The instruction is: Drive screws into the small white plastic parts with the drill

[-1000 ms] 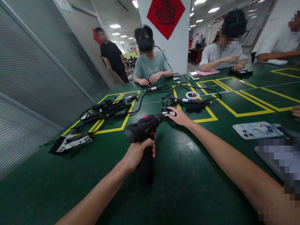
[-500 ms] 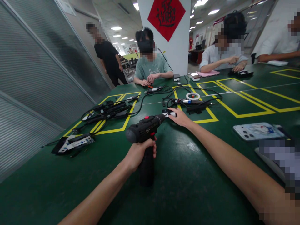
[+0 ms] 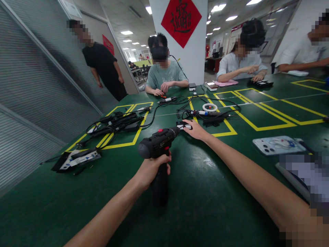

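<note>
My left hand (image 3: 151, 169) is wrapped round the grip of a black cordless drill (image 3: 158, 145) with a red switch on top. The drill stands upright on the green table (image 3: 195, 199), its nose pointing away toward a small black and white part (image 3: 183, 125). My right hand (image 3: 196, 129) is stretched far forward and rests on that part, fingers closed over its right end. The drill's tip meets the part right at my fingers.
A phone in a light patterned case (image 3: 279, 145) lies at right. Black cables and tools (image 3: 118, 121) sit in a yellow-taped box at left, another flat tool (image 3: 75, 158) nearer. A white tape roll (image 3: 209, 107) and wires lie beyond. Several people sit or stand across the table.
My hands and the drill have stayed in place. The view has shifted slightly, and the person in black at the back left has walked nearer.
</note>
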Action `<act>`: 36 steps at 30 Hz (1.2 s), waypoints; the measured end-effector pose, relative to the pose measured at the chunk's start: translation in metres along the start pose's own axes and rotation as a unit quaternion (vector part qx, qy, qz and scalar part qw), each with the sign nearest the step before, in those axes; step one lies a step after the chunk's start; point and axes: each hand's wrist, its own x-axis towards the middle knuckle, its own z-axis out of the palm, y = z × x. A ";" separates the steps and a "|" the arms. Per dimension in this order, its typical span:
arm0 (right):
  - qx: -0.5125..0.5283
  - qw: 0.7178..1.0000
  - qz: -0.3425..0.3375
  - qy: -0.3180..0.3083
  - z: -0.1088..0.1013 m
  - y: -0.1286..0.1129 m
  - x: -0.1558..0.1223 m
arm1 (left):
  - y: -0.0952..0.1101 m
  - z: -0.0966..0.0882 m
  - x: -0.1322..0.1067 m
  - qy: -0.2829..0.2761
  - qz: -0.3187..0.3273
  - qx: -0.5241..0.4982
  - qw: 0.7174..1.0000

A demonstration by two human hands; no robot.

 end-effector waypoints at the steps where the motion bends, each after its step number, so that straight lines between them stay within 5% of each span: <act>1: -0.002 1.000 0.001 -0.001 0.000 0.000 0.000 | -0.001 0.000 0.000 0.002 -0.005 -0.001 1.000; 36: 0.007 0.999 -0.032 0.018 0.000 0.005 0.001 | -0.003 -0.001 0.001 0.003 -0.007 0.002 1.000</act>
